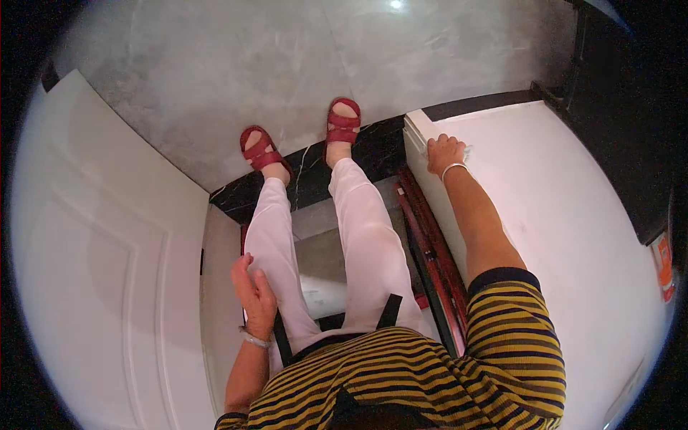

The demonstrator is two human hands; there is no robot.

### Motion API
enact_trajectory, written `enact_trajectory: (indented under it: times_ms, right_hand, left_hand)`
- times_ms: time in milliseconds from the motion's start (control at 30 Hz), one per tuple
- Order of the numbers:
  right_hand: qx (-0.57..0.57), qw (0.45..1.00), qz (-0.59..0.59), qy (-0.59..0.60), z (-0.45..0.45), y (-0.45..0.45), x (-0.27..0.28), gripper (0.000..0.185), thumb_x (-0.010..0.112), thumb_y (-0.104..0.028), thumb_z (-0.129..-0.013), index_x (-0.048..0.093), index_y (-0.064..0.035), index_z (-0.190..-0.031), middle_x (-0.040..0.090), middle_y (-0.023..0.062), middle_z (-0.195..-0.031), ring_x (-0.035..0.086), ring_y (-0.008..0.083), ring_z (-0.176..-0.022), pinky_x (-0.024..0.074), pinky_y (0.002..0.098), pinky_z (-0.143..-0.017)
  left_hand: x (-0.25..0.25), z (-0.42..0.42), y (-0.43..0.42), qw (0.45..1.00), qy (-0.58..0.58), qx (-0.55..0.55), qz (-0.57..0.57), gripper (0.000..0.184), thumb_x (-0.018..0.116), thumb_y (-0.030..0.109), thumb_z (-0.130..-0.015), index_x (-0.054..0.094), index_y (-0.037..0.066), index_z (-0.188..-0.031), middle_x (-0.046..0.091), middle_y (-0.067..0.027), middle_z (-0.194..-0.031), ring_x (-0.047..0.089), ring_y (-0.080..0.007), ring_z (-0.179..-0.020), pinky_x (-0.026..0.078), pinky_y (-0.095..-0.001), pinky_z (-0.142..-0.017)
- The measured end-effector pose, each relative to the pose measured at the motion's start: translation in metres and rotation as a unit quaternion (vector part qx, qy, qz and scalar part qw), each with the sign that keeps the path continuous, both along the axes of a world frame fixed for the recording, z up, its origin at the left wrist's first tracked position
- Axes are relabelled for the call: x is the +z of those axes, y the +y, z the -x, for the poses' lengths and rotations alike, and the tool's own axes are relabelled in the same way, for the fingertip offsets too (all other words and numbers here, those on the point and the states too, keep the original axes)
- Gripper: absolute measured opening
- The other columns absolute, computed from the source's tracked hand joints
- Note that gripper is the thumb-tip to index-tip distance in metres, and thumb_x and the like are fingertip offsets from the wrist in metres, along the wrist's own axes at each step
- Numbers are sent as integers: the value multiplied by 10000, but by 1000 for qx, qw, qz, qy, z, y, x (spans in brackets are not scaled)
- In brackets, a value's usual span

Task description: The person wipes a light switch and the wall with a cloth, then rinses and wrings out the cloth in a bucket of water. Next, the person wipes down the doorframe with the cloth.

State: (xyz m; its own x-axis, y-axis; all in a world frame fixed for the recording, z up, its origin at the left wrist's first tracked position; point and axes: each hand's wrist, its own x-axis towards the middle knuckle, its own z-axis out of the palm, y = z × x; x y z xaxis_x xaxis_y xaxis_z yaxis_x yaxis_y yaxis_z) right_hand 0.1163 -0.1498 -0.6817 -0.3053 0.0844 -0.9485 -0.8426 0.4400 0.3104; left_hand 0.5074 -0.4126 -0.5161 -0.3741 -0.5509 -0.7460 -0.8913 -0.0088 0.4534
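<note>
My right hand (446,154) rests near the upper end of a white panel (516,186), its fingers bent over the edge at the white frame (419,132). Something small and pale shows beside its wrist; I cannot make out what it is. On the other side, my left hand (256,290) hangs beside my left thigh with thumb and fingers apart and nothing in it. Each wrist wears a light bracelet. Below are my feet in red sandals (343,122), standing by a black marble threshold (308,161).
A white panelled door (107,251) stands on the left. Dark red and black boards (433,265) lean beside my right leg. Grey tiles (236,57) lie beyond the threshold. An orange and white object (663,265) is at the far right.
</note>
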Motion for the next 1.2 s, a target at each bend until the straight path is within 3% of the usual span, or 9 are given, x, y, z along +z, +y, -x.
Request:
enact_trajectory:
  times_ms: [333, 533, 733, 933, 967, 1033, 1100, 1133, 1200]
  right_hand:
    - [27, 999, 27, 27, -2, 14, -89, 335, 674, -287, -824, 620, -171, -1133, 594, 81, -1142, 570, 288, -1098, 437, 477, -900]
    - [20, 998, 51, 34, -3, 26, -136, 440, 726, -278, -752, 590, -117, -1139, 594, 110, -1128, 580, 308, -1089, 460, 459, -905]
    - [26, 998, 42, 38, -5, 14, -170, 266, 587, -231, -878, 635, -131, -1121, 623, 104, -1141, 596, 290, -1093, 467, 443, -873]
    - [9, 981, 131, 146, -16, 28, -176, 333, 704, -266, -790, 632, -104, -1071, 614, 115, -1122, 599, 316, -1059, 495, 447, -829]
    - [-51, 974, 167, 144, -19, 29, -166, 351, 709, -257, -783, 626, -90, -1080, 621, 125, -1117, 605, 331, -1049, 501, 448, -830]
    - [-166, 942, 251, 148, -19, 16, -156, 387, 718, -240, -771, 614, -62, -1098, 634, 146, -1107, 616, 360, -1028, 512, 450, -832]
    - [-440, 792, 420, 46, -36, 31, -165, 500, 686, -163, -816, 536, -34, -1276, 633, 109, -1132, 616, 223, -1027, 509, 364, -879]
    - [-550, 761, 344, -13, -41, -11, -132, 531, 697, -138, -831, 510, -21, -1314, 627, 102, -1172, 584, 155, -1070, 498, 315, -899]
    - [-659, 650, 367, -89, -80, -68, -80, 530, 662, -122, -860, 478, -33, -1349, 623, 77, -1185, 588, 154, -1064, 467, 299, -945]
  left_hand:
    - [-75, 87, 10, 993, 54, 76, -77, 311, 468, 53, -916, 574, -13, -1201, 617, -135, -1120, 573, -253, -1077, 398, -359, -997]
    - [-110, 109, 27, 981, 67, 120, -135, 323, 482, 2, -892, 552, -27, -1206, 598, -155, -1080, 574, -257, -1031, 427, -351, -949]
    - [-135, 99, 31, 978, 66, 129, -153, 319, 497, -7, -893, 555, -23, -1207, 600, -149, -1074, 577, -241, -1023, 438, -346, -933]
    - [-144, 116, 31, 963, 64, 175, -195, 296, 483, 71, -949, 561, -7, -1224, 628, -119, -1121, 594, -191, -1049, 435, -300, -945]
    - [-140, 115, 35, 958, 56, 188, -211, 298, 486, 72, -950, 560, -5, -1229, 629, -119, -1125, 594, -190, -1050, 435, -303, -948]
    - [-141, 114, 44, 948, 53, 212, -233, 302, 491, 73, -954, 558, 0, -1239, 631, -118, -1131, 594, -188, -1052, 436, -307, -955]
    - [-142, 112, 48, 946, 69, 204, -244, 348, 511, 50, -930, 532, -2, -1274, 594, -144, -1165, 579, -205, -1090, 458, -312, -928]
    - [-140, 113, 50, 943, 76, 199, -254, 375, 521, 39, -918, 519, -2, -1291, 575, -156, -1182, 572, -214, -1109, 469, -315, -914]
    - [-133, 126, 48, 932, 98, 232, -262, 405, 520, 74, -934, 475, -9, -1327, 555, -151, -1219, 560, -222, -1126, 452, -325, -941]
